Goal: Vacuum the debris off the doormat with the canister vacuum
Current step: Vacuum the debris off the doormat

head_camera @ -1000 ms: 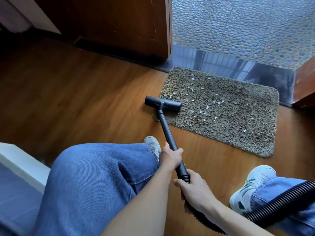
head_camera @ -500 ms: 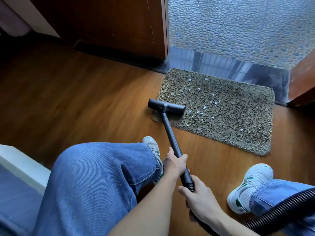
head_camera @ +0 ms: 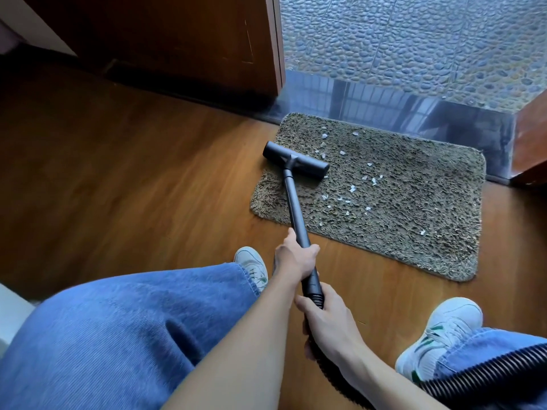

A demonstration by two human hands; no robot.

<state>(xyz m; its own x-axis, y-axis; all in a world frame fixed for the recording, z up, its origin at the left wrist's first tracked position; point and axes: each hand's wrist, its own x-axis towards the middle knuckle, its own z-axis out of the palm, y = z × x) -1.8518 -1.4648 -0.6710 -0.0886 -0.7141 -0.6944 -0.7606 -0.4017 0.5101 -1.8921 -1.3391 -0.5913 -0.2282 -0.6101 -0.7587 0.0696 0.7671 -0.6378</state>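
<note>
With grip closed round the wand [head_camera: 291,202], left hand [head_camera: 296,258] and right hand [head_camera: 328,321] steer the nozzle [head_camera: 296,161] over the doormat [head_camera: 414,232] toward scraps [head_camera: 352,189].

We see a brown wood-plank floor [head_camera: 118,173] meeting a dark wooden door [head_camera: 177,39] and a glossy dark threshold [head_camera: 384,110], with pebble-patterned tiles [head_camera: 414,39] beyond. Nearer us are blue jeans [head_camera: 118,335], a white left sneaker [head_camera: 251,263] and a white right sneaker [head_camera: 444,329] (both green-striped).

Both hands [head_camera: 296,258] grip the wand [head_camera: 293,202], its nozzle [head_camera: 296,161] on the littered doormat [head_camera: 399,208]
</note>
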